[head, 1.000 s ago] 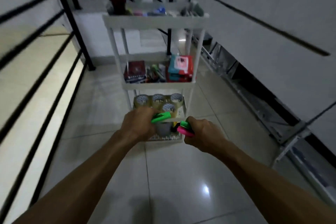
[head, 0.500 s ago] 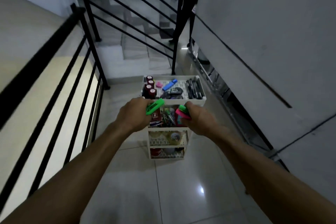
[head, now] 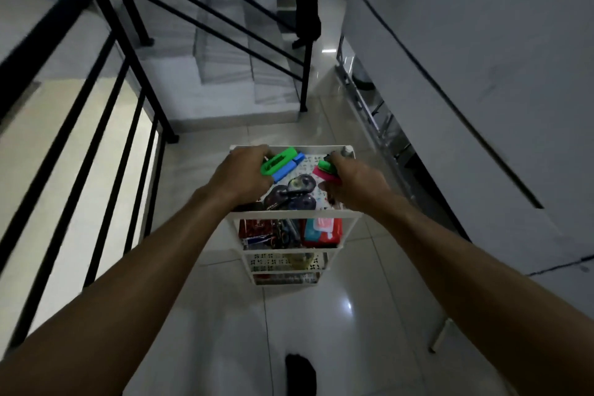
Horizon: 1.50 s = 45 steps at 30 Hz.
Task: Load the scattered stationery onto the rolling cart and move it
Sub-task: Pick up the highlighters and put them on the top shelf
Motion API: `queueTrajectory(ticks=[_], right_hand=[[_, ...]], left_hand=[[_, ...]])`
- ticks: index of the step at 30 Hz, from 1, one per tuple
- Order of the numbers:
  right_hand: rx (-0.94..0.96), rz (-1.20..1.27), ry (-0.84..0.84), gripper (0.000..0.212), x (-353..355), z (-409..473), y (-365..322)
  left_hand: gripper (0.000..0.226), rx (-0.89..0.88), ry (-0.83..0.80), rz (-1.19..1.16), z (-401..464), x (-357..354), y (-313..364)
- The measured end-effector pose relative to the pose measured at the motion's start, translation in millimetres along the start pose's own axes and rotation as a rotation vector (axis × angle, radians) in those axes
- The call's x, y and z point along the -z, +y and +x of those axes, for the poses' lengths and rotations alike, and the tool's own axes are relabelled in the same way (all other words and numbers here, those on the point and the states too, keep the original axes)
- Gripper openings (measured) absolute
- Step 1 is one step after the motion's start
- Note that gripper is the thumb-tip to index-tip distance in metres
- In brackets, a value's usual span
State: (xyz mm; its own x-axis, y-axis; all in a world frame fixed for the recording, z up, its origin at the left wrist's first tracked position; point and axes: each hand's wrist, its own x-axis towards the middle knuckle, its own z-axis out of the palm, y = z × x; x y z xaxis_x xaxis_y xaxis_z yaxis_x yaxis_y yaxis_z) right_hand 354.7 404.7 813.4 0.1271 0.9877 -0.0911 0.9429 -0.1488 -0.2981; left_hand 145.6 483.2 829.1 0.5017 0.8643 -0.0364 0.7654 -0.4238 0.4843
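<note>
One white rolling cart (head: 291, 214) with four tiers. Above its top tray: two hands, left hand (head: 239, 175) and right hand (head: 353, 183), two green highlighters (head: 278, 161), one blue highlighter (head: 287, 167), one pink highlighter (head: 324, 175).

Both hands moved forward: left hand (head: 241, 175) with green highlighter (head: 278, 161) and right hand (head: 352, 182) with pink one (head: 324, 174) now over cart (head: 291, 214) top tray; cart nearer.

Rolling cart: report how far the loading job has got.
Mostly loaded: the rolling cart already carries stationery on every visible tier. In hand: the left hand holds a green highlighter, the right hand green and pink highlighters, both over the top tray. Left: drop these in, then roll the cart.
</note>
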Motion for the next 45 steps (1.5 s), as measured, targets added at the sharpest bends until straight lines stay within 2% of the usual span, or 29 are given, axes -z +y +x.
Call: queueTrajectory(ticks=[8, 16, 19, 21, 24, 28, 30, 36, 38, 41, 43, 45], right_hand=[[0.029, -0.015, -0.017, 0.045, -29.5, 88.2, 54.6], [0.030, 0.267, -0.044, 0.045, -21.7, 119.7, 62.6], [0.049, 0.266, -0.061, 0.044, -20.5, 126.2, 60.0], [0.061, 0.237, -0.081, 0.043, -21.1, 129.9, 57.6], [0.096, 0.165, -0.097, 0.042, -24.5, 134.2, 53.1], [0.135, 0.080, -0.091, 0.043, -36.6, 140.8, 45.6], [0.171, 0.011, -0.079, 0.043, -43.4, 146.6, 42.2], [0.377, -0.178, -0.084, 0.048, -54.4, 165.2, 21.9], [0.407, -0.221, -0.076, 0.048, -62.0, 170.9, 14.7], [0.385, -0.164, -0.048, 0.057, -77.1, 173.8, 10.3], [0.371, -0.144, 0.008, 0.065, -83.8, 168.5, 11.7], [0.355, -0.123, 0.089, 0.064, -85.8, 160.5, 16.5]], left_hand=[[0.031, 0.134, -0.132, -0.022, 110.9, -69.2, -4.5], [0.036, 0.202, -0.168, 0.055, 126.7, -99.0, -18.0], [0.041, 0.113, -0.342, 0.102, 127.3, -94.2, -17.6], [0.048, 0.114, -0.422, 0.073, 125.8, -90.8, -17.9], [0.052, 0.113, -0.290, 0.020, 125.2, -89.5, -21.5], [0.043, 0.101, -0.141, -0.078, 125.7, -88.7, -22.6], [0.045, 0.104, -0.136, -0.115, 125.4, -88.2, -24.9], [0.076, 0.183, -0.041, -0.227, 124.0, -74.5, -36.8], [0.075, 0.171, 0.002, -0.209, 125.2, -68.4, -36.6], [0.066, 0.128, -0.017, -0.139, 125.5, -62.1, -35.6], [0.062, 0.114, -0.041, -0.122, 125.7, -60.7, -36.6], [0.062, 0.114, -0.065, -0.115, 126.6, -60.9, -38.1]])
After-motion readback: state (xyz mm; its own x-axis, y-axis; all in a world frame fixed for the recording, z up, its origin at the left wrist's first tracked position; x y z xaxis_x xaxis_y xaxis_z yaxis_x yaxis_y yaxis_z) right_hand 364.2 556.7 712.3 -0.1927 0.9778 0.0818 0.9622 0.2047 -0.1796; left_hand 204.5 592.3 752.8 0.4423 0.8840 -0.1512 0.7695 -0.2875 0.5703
